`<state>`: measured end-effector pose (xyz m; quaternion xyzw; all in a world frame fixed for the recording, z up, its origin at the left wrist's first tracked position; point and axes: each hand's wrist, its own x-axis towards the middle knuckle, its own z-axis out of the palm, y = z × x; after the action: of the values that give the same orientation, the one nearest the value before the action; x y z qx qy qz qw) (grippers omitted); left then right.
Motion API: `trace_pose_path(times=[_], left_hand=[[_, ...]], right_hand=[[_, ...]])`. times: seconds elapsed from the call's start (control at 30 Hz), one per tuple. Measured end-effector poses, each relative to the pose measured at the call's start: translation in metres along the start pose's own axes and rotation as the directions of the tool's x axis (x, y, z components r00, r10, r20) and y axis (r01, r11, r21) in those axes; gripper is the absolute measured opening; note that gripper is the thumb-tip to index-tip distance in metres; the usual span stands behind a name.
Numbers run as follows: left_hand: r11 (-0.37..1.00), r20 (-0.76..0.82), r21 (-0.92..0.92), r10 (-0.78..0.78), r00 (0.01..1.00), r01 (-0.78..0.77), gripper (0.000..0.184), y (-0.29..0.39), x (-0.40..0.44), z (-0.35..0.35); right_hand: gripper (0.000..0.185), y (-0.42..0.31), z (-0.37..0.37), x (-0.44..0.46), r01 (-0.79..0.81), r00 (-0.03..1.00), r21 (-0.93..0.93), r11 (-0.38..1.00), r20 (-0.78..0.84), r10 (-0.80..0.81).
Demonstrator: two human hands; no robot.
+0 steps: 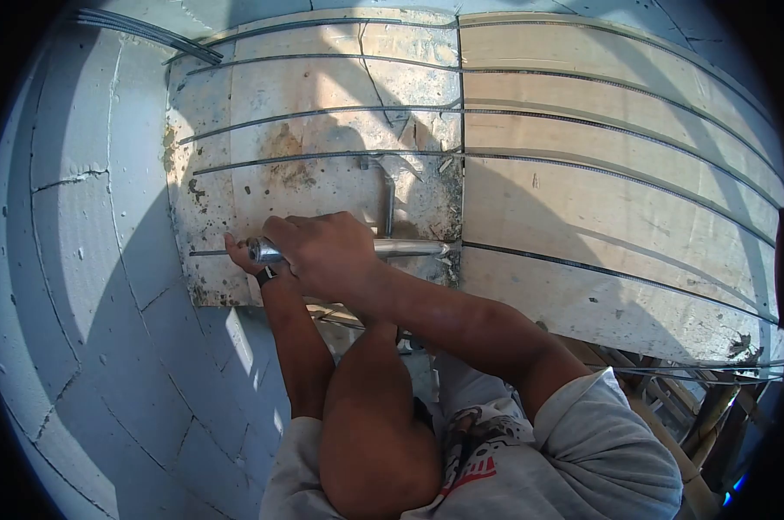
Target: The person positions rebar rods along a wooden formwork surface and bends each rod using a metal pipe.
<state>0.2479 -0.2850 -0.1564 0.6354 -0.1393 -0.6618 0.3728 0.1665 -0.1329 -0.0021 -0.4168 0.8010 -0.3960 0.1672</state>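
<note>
A shiny metal pipe (pixel 413 248) lies nearly level over the stained left board (pixel 244 199). My right hand (pixel 327 251) is closed round the pipe near its left end. Beside that end, my left hand (pixel 238 253), with a dark band at the wrist, touches or nearly touches the lowest steel rod (pixel 205 253). Most of its fingers are hidden, so its hold is unclear. Just above the pipe, a metal bar with a bent top (pixel 389 204) stands out against the board.
More thin steel rods (pixel 322 110) cross the left board and the paler right board (pixel 617 208). Several rods (pixel 149 33) are bunched at the upper left. A grey block wall (pixel 80 251) is on the left. Timber and poles (pixel 669 407) show below the right board.
</note>
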Motion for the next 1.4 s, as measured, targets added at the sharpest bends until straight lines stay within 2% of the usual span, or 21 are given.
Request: trace_pose_path(times=[0.1, 0.2, 0.3, 0.33, 0.4, 0.43, 0.5, 0.53, 0.6, 0.7, 0.83, 0.9, 0.93, 1.0, 1.1, 1.17, 1.23, 1.3, 1.33, 1.37, 1.4], left_hand=[[1.0, 0.003, 0.005, 0.002, 1.0, -0.002, 0.054, -0.007, -0.004, 0.012], [1.0, -0.002, 0.014, 0.004, 1.0, -0.004, 0.054, -0.015, -0.009, 0.023], [1.0, 0.024, 0.003, 0.016, 1.0, -0.016, 0.054, -0.026, -0.002, 0.027], [0.998, 0.087, -0.059, 0.011, 0.996, -0.006, 0.052, -0.028, 0.0, 0.031], [1.0, 0.019, -0.016, 0.002, 1.0, -0.002, 0.051, -0.028, 0.0, 0.037], [1.0, -0.021, 0.013, -0.004, 1.0, 0.004, 0.051, -0.027, -0.006, 0.039], [0.999, -0.004, 0.012, -0.039, 0.999, 0.039, 0.049, -0.029, 0.001, 0.044], [0.998, 0.001, 0.023, -0.052, 0.999, 0.052, 0.048, -0.028, 0.011, 0.04], [0.986, 0.203, -0.102, -0.108, 0.973, 0.13, 0.049, -0.043, 0.075, 0.033], [0.979, 0.473, -0.037, -0.158, 0.867, 0.199, 0.041, -0.048, 0.093, 0.03], [0.99, 0.612, 0.108, -0.139, 0.778, 0.092, 0.068, -0.056, 0.111, 0.046], [0.967, 0.54, 0.256, -0.13, 0.832, -0.015, 0.063, -0.047, 0.074, 0.059], [0.96, 0.548, 0.28, -0.141, 0.824, -0.022, 0.056, -0.049, 0.087, 0.054], [0.892, 0.601, 0.406, -0.096, 0.793, -0.199, 0.051, -0.05, 0.112, 0.045], [0.876, 0.505, 0.464, -0.143, 0.851, -0.128, 0.033, -0.034, 0.111, 0.04], [0.94, 0.408, 0.317, -0.257, 0.876, 0.128, 0.03, -0.021, 0.084, 0.041], [0.955, 0.373, 0.243, -0.252, 0.893, 0.168, 0.035, -0.016, 0.07, 0.041], [0.957, 0.333, 0.247, -0.232, 0.914, 0.153, 0.035, -0.018, 0.087, 0.032], [0.972, 0.363, 0.209, -0.183, 0.914, 0.112, 0.033, -0.02, 0.083, 0.033], [0.961, 0.366, 0.255, -0.202, 0.908, 0.111, 0.031, -0.013, 0.053, 0.043], [0.941, 0.512, 0.292, -0.303, 0.804, 0.169, 0.033, -0.008, 0.042, 0.046]], right_hand=[[0.031, 0.013, -0.001, 0.007, -0.041, 0.999, -0.056, 0.998, 0.014, 0.042], [0.03, 0.034, 0.014, -0.006, 0.065, 0.996, -0.095, 0.993, -0.046, -0.07], [0.029, 0.042, 0.006, -0.001, 0.026, 0.996, -0.102, 0.994, -0.083, -0.035], [0.028, 0.039, 0.008, -0.003, 0.006, 0.998, -0.076, 0.997, -0.061, -0.01], [0.026, 0.043, 0.0, 0.003, -0.006, 1.0, -0.065, 0.998, -0.024, 0.005], [0.026, 0.043, 0.001, 0.001, 0.024, 0.998, -0.081, 0.996, -0.06, -0.029], [0.027, 0.045, 0.005, 0.002, 0.095, 0.985, -0.122, 0.988, -0.133, -0.111], [0.026, 0.042, 0.005, 0.002, 0.061, 0.989, -0.107, 0.992, -0.13, -0.075], [0.026, 0.045, -0.004, 0.018, 0.02, 0.99, -0.104, 0.994, -0.135, -0.035], [0.026, 0.038, -0.021, 0.042, -0.03, 0.997, -0.085, 0.996, -0.07, 0.024], [0.025, 0.044, -0.032, 0.06, -0.077, 0.995, -0.052, 0.996, 0.053, 0.08], [0.026, 0.049, -0.036, 0.064, -0.087, 0.995, 0.002, 0.996, 0.05, 0.087], [0.026, 0.05, -0.039, 0.062, -0.096, 0.994, 0.027, 0.995, 0.051, 0.095], [0.027, 0.046, -0.051, 0.061, -0.116, 0.991, 0.058, 0.992, 0.074, 0.111], [0.027, 0.042, -0.064, 0.058, -0.098, 0.995, 0.102, 0.99, 0.015, 0.097], [0.026, 0.042, -0.069, 0.054, -0.089, 0.995, 0.137, 0.987, -0.03, 0.094], [0.024, 0.043, -0.075, 0.05, -0.088, 0.993, 0.16, 0.983, -0.063, 0.099], [0.027, 0.037, -0.078, 0.047, -0.104, 0.989, 0.154, 0.983, -0.086, 0.118], [0.028, 0.035, -0.08, 0.045, -0.067, 0.993, 0.148, 0.987, -0.083, 0.08], [0.028, 0.032, -0.078, 0.043, -0.036, 0.991, 0.147, 0.989, -0.126, 0.055], [0.029, 0.028, -0.071, 0.041, -0.037, 0.99, 0.131, 0.991, -0.132, 0.055]])
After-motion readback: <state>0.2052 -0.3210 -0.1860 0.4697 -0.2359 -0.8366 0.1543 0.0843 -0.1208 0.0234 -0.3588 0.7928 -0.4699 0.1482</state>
